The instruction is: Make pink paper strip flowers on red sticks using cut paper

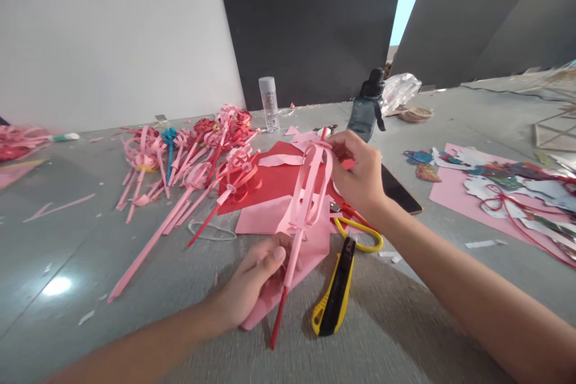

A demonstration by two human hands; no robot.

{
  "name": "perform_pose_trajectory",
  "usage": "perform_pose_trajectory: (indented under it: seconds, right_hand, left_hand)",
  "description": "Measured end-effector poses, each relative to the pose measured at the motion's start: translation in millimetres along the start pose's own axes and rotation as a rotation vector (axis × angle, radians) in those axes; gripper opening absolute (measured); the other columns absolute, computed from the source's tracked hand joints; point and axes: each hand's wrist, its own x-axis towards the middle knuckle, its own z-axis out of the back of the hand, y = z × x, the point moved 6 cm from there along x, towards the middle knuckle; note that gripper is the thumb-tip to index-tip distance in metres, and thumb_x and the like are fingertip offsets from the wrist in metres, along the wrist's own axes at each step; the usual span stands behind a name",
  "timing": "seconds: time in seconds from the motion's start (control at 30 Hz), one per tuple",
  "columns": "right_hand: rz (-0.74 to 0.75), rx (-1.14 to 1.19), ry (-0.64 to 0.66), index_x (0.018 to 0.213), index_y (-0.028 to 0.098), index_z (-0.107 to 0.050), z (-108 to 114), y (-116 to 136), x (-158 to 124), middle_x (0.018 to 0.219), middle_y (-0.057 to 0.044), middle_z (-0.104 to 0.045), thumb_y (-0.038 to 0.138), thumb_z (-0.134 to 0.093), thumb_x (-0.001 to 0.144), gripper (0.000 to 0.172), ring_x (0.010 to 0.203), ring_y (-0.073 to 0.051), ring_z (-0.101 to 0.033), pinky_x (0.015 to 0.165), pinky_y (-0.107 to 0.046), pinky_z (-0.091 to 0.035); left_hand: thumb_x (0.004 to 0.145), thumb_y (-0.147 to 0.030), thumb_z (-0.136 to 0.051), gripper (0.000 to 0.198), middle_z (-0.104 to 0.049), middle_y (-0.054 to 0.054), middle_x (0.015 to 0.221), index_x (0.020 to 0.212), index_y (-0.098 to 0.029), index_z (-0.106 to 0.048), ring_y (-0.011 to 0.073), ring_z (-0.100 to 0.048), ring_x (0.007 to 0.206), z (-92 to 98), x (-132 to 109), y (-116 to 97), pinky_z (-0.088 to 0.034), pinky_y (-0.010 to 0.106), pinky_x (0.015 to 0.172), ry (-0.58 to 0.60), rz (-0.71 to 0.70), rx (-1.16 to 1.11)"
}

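My left hand is closed round the red stick of a pink paper-loop craft, holding it upright and slightly tilted. My right hand pinches the top of the pink loops where they gather at the stick's tip. Under the craft lie pink paper sheets and a red sheet. A yellow and black utility knife lies just right of the stick's lower end. Yellow-handled scissors rest below my right wrist.
A pile of finished pink, red and blue loop sticks lies at the left. A clear small bottle and a dark water bottle stand at the back. A phone and a pink sheet with coloured cut-outs sit at the right.
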Motion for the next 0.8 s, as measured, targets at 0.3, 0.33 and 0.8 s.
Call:
perform_pose_trajectory:
  seconds: [0.3,0.33,0.8]
  right_hand:
    - [0.112,0.113,-0.085,0.089,0.027,-0.062,10,34,-1,0.079,0.002,-0.066,0.023,-0.064,0.094,0.006,0.069,-0.014,-0.059,0.067,-0.032,-0.052]
    - [0.127,0.108,-0.091,0.089,0.027,-0.062,11,38,-1,0.080,0.002,-0.066,0.023,-0.063,0.093,0.007,0.069,-0.014,-0.060,0.067,-0.033,-0.052]
    - [0.219,0.144,-0.084,0.092,0.028,-0.064,23,65,0,0.078,0.002,-0.068,0.021,-0.064,0.091,0.008,0.063,-0.013,-0.059,0.059,-0.031,-0.052]
  left_hand:
    - [0.102,-0.044,-0.059,0.023,-0.065,0.006,0.104,0.108,-0.023,-0.069,0.0164,-0.061,0.090,16.7,1,-19,-0.051,0.027,0.082,-0.267,-0.223,-0.011]
    - [0.102,-0.043,-0.059,0.022,-0.065,0.006,0.104,0.107,-0.024,-0.069,0.0172,-0.061,0.092,16.8,-1,-25,-0.051,0.028,0.086,-0.294,-0.264,0.018]
    - [0.092,-0.024,-0.059,0.007,-0.063,0.003,0.094,0.094,-0.019,-0.063,0.0188,-0.058,0.088,46.3,19,-54,-0.044,0.029,0.082,-0.408,-0.370,0.592]
